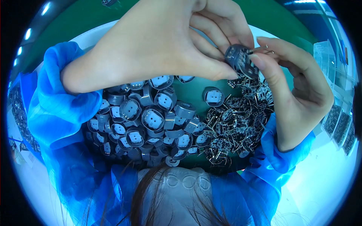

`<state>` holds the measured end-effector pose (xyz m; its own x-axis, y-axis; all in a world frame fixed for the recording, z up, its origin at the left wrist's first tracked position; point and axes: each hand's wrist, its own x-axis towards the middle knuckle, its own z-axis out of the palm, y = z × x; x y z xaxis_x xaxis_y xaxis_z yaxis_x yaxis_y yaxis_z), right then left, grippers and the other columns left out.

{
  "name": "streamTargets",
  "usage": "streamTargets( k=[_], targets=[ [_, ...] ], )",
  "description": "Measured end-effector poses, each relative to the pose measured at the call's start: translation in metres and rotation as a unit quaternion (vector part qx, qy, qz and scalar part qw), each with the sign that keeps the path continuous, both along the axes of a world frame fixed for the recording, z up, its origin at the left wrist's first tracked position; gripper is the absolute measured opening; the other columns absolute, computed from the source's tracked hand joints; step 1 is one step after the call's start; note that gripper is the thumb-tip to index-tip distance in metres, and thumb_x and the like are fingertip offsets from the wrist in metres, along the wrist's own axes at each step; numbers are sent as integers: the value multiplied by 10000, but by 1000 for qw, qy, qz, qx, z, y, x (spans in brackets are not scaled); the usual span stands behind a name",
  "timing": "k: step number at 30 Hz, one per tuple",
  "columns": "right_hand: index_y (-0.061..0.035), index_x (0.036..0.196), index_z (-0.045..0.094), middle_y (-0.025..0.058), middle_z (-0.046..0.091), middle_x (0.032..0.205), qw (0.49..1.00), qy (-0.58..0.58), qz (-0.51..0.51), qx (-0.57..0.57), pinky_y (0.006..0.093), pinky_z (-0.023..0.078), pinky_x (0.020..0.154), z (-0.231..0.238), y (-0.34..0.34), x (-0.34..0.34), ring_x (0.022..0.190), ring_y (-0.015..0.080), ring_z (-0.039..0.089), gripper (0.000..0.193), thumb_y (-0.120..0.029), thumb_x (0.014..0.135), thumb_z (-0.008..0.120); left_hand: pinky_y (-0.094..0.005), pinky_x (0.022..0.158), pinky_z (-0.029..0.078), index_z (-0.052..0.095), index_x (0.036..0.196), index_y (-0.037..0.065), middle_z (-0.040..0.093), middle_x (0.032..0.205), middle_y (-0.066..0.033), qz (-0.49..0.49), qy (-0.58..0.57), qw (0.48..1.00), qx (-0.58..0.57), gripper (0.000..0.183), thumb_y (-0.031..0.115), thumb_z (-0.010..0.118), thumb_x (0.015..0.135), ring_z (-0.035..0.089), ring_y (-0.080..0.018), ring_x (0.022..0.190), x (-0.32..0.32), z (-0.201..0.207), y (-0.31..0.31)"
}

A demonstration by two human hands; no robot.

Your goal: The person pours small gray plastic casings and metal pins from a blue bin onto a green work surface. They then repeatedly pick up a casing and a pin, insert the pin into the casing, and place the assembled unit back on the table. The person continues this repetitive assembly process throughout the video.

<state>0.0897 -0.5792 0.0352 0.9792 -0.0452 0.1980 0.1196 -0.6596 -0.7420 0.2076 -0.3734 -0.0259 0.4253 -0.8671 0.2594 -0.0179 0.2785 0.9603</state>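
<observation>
Up at the right of the work area, my left hand (pixel 184 45) grips a dark grey round plastic housing (pixel 236 57) between thumb and fingers. Against its right side, my right hand (pixel 298 83) pinches a small part with thin metal prongs (pixel 266 50) between thumb and forefinger. The fingertips partly hide where the part meets the housing. Below my left forearm lies a heap of similar grey housings (pixel 154 119) with pale inner faces. Beside it, under my right hand, spreads a pile of small black parts with metal pins (pixel 237 126). One housing (pixel 213 96) sits apart between the piles.
A green surface (pixel 190 92) lies under the piles, with a curved white rim (pixel 98 31) at the far side. A blue bin of small parts (pixel 24 109) stands at the left. On the right are compartments of dark parts (pixel 339 122) and clear plastic boxes (pixel 325 60).
</observation>
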Motion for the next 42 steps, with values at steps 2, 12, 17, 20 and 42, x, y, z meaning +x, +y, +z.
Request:
streamTargets(
  k=[2,12,17,20,42],
  targets=[
    [41,1005,735,97,717,975,998,-12,-18,-59,294,545,839,3,8,1,903,172,681,182,58,828,771,-334,910,644,635,1199,-87,698,1102,-211,-10,21,999,39,374,11,781,868,719,-217,989,-2,16,2],
    [45,976,714,117,708,1000,993,-82,23,-77,300,561,844,-2,11,5,917,183,690,153,84,833,754,-316,888,649,637,1183,-96,706,1068,-223,-15,59,997,46,338,3,762,885,730,-217,961,-3,4,2],
    [57,987,693,139,707,1016,983,-147,49,94,305,593,839,-23,9,5,937,193,707,191,129,818,744,-308,865,652,644,1182,-97,715,1059,-230,-28,109,991,67,339,3,766,882,734,-206,951,-2,17,6],
    [58,966,687,142,707,1000,989,-141,35,-33,299,604,802,-18,18,5,903,198,713,191,150,806,735,-309,856,652,652,1173,-99,722,1048,-231,-43,70,991,110,332,0,767,878,734,-200,951,4,31,12],
    [132,1320,549,184,690,1186,984,100,42,141,308,499,972,-10,24,-1,1106,203,650,336,-32,1027,563,-327,826,630,672,1141,-71,721,982,-203,82,40,994,60,309,52,741,866,731,-214,897,-19,34,-2]
  ],
)
